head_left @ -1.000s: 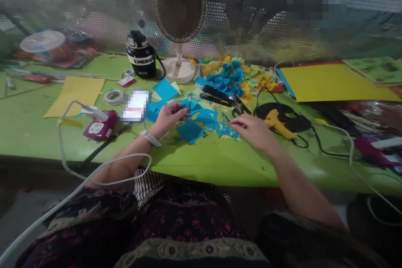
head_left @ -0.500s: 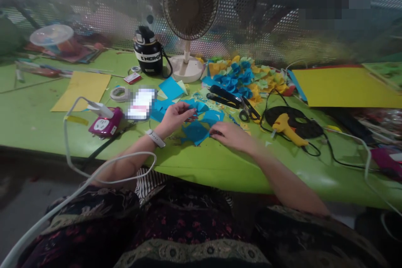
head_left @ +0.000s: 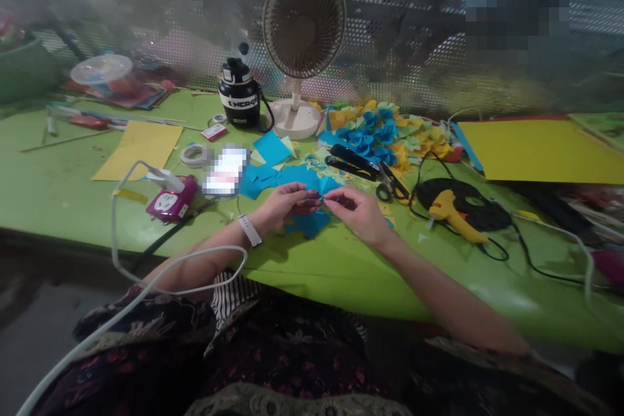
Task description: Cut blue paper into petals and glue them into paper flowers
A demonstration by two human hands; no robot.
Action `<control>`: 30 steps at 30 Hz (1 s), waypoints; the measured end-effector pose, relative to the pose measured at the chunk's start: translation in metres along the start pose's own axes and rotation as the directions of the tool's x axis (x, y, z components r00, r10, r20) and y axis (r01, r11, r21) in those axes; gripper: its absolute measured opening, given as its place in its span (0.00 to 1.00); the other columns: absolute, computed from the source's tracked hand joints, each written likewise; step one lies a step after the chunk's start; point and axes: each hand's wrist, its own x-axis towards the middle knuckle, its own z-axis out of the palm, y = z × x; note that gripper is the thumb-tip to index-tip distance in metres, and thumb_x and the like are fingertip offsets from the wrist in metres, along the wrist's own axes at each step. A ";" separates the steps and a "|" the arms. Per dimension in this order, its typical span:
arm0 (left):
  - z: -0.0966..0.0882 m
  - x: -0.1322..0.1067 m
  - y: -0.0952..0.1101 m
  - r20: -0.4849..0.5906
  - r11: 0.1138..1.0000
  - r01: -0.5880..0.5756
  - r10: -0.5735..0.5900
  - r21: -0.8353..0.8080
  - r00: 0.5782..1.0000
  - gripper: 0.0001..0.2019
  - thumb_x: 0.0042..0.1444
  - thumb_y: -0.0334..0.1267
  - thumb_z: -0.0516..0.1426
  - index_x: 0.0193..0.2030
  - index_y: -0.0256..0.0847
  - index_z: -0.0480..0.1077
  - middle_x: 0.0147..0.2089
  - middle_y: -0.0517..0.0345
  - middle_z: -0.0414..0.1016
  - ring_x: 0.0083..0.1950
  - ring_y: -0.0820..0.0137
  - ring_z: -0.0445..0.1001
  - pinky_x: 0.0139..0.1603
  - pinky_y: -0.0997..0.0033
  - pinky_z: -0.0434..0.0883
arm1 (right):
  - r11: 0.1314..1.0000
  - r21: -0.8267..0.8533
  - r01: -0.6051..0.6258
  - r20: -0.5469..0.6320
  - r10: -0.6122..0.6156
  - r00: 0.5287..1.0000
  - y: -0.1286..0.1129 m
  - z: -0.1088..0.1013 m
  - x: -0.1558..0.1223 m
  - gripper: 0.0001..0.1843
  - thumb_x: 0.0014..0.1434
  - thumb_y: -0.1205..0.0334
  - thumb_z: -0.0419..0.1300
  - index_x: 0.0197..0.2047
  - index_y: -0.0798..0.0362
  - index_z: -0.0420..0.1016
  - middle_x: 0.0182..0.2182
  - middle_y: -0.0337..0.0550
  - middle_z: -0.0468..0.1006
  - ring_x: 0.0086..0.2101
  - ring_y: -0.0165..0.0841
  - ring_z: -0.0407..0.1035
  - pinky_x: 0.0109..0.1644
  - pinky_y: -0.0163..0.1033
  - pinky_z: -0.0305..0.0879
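Both hands meet over the green table, pinching a small piece of blue paper (head_left: 327, 186) between them. My left hand (head_left: 286, 205), with a white band on its wrist, holds the paper from the left, fingers closed. From the right, my right hand (head_left: 359, 213) grips it between thumb and fingertips. Partly hidden under the hands lies a blue paper square (head_left: 312, 225). Other blue paper pieces (head_left: 253, 183) spread behind my left hand. Scissors (head_left: 392, 185) and a black stapler (head_left: 351, 162) lie beyond my right hand, near a heap of folded blue, yellow and green paper (head_left: 380, 133).
A yellow glue gun (head_left: 455, 216) rests by a black disc at right. To the left are a phone (head_left: 225, 171), a tape roll (head_left: 194, 155) and a purple power socket (head_left: 171, 200). A white cable (head_left: 195, 260) loops over my left forearm. Behind stand a bottle (head_left: 238, 101) and a fan (head_left: 305, 23).
My right hand has moved up and left from the blue square on the table to meet my left hand at the paper. The camera view has shifted slightly.
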 end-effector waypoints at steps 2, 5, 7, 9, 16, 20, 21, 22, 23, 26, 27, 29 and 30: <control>0.002 -0.002 0.000 -0.003 0.999 0.029 -0.029 -0.032 1.000 0.11 0.54 0.24 0.64 0.37 0.36 0.65 0.33 0.55 0.80 0.30 0.70 0.81 0.38 0.70 0.79 | 1.000 0.028 0.011 -0.041 -0.009 0.999 0.001 0.007 0.002 0.08 0.58 0.56 0.64 0.35 0.50 0.80 0.32 0.41 0.78 0.28 0.30 0.68 0.33 0.38 0.65; 0.003 -0.004 0.000 0.013 0.997 0.043 -0.042 -0.060 0.999 0.11 0.54 0.22 0.63 0.36 0.36 0.66 0.31 0.56 0.79 0.30 0.71 0.81 0.39 0.70 0.79 | 0.997 0.081 -0.004 -0.101 0.012 0.995 0.005 0.015 0.003 0.09 0.57 0.54 0.64 0.35 0.50 0.81 0.30 0.40 0.76 0.25 0.29 0.65 0.30 0.37 0.64; 0.003 -0.005 -0.001 0.032 0.997 0.029 -0.027 -0.068 0.999 0.11 0.54 0.21 0.63 0.36 0.35 0.66 0.31 0.55 0.79 0.32 0.71 0.81 0.42 0.68 0.79 | 0.993 0.115 -0.017 -0.136 0.033 0.990 0.007 0.018 0.003 0.10 0.57 0.53 0.65 0.35 0.51 0.81 0.29 0.39 0.76 0.25 0.28 0.63 0.30 0.37 0.62; 0.002 -0.005 -0.003 0.046 0.997 -0.001 0.004 -0.077 0.999 0.12 0.52 0.20 0.63 0.37 0.35 0.66 0.32 0.55 0.80 0.34 0.71 0.81 0.47 0.66 0.79 | 0.991 0.133 -0.028 -0.160 0.050 0.986 0.009 0.020 0.003 0.10 0.57 0.53 0.65 0.34 0.51 0.80 0.28 0.39 0.75 0.25 0.28 0.63 0.30 0.37 0.61; -0.002 0.000 -0.008 0.065 0.995 -0.056 0.061 -0.087 0.996 0.18 0.47 0.20 0.67 0.40 0.36 0.65 0.34 0.58 0.80 0.37 0.71 0.81 0.52 0.62 0.78 | 0.984 0.169 -0.049 -0.218 0.085 0.972 0.005 0.025 0.000 0.11 0.55 0.51 0.65 0.33 0.51 0.78 0.25 0.38 0.74 0.24 0.28 0.62 0.29 0.37 0.62; -0.006 0.003 -0.010 0.101 0.996 -0.072 0.077 -0.058 0.992 0.20 0.44 0.22 0.69 0.39 0.37 0.66 0.35 0.58 0.80 0.37 0.71 0.81 0.55 0.59 0.77 | 0.976 0.198 -0.093 -0.201 0.133 0.970 0.002 0.025 -0.001 0.13 0.55 0.49 0.65 0.33 0.50 0.76 0.21 0.35 0.69 0.22 0.29 0.60 0.26 0.37 0.61; -0.007 0.004 -0.011 0.111 0.995 -0.091 0.094 -0.037 0.989 0.21 0.44 0.23 0.70 0.40 0.37 0.66 0.36 0.57 0.80 0.37 0.70 0.82 0.55 0.58 0.77 | 0.972 0.209 -0.102 -0.191 0.143 0.971 0.002 0.024 -0.002 0.13 0.55 0.49 0.65 0.34 0.50 0.76 0.21 0.35 0.69 0.22 0.28 0.60 0.25 0.36 0.60; -0.008 0.005 -0.012 0.121 0.993 -0.120 0.120 -0.010 0.985 0.21 0.43 0.24 0.71 0.40 0.37 0.66 0.37 0.56 0.81 0.38 0.70 0.82 0.55 0.58 0.76 | 0.969 0.222 -0.108 -0.180 0.150 0.972 0.001 0.022 -0.003 0.14 0.55 0.48 0.65 0.34 0.50 0.76 0.21 0.35 0.69 0.22 0.28 0.60 0.25 0.36 0.59; -0.009 0.006 -0.012 0.129 0.987 -0.158 0.154 0.021 0.980 0.22 0.42 0.25 0.71 0.40 0.37 0.66 0.37 0.56 0.81 0.38 0.70 0.82 0.55 0.58 0.76 | 0.966 0.233 -0.109 -0.173 0.151 0.973 0.000 0.020 -0.004 0.14 0.56 0.48 0.64 0.35 0.50 0.75 0.21 0.35 0.69 0.22 0.28 0.60 0.24 0.36 0.59; -0.011 0.008 -0.014 0.151 0.946 -0.298 0.279 0.124 0.948 0.22 0.42 0.26 0.72 0.40 0.36 0.67 0.38 0.55 0.81 0.39 0.69 0.82 0.55 0.59 0.76 | 0.969 0.228 -0.099 -0.163 0.138 0.977 0.000 0.014 -0.006 0.15 0.57 0.47 0.63 0.36 0.51 0.75 0.23 0.37 0.71 0.23 0.28 0.62 0.25 0.35 0.60; -0.011 0.008 -0.015 0.155 0.929 -0.335 0.312 0.157 0.937 0.22 0.42 0.27 0.71 0.40 0.37 0.67 0.38 0.55 0.81 0.40 0.69 0.82 0.54 0.60 0.76 | 0.972 0.217 -0.095 -0.160 0.132 0.978 0.000 0.012 -0.006 0.15 0.57 0.48 0.63 0.36 0.51 0.75 0.24 0.37 0.72 0.23 0.28 0.63 0.25 0.35 0.61; -0.011 0.007 -0.015 0.162 0.895 -0.386 0.356 0.224 0.920 0.20 0.43 0.28 0.71 0.41 0.37 0.68 0.39 0.55 0.81 0.40 0.69 0.82 0.52 0.63 0.77 | 0.979 0.186 -0.088 -0.152 0.118 0.981 0.000 0.010 -0.007 0.15 0.57 0.48 0.63 0.38 0.51 0.76 0.26 0.38 0.72 0.23 0.28 0.63 0.26 0.35 0.62; -0.010 0.006 -0.015 0.167 0.878 -0.403 0.371 0.258 0.914 0.19 0.44 0.28 0.70 0.42 0.37 0.69 0.40 0.55 0.80 0.41 0.69 0.82 0.52 0.64 0.77 | 0.982 0.167 -0.084 -0.146 0.109 0.983 0.001 0.010 -0.007 0.15 0.57 0.48 0.63 0.39 0.51 0.76 0.26 0.38 0.73 0.24 0.28 0.63 0.26 0.35 0.62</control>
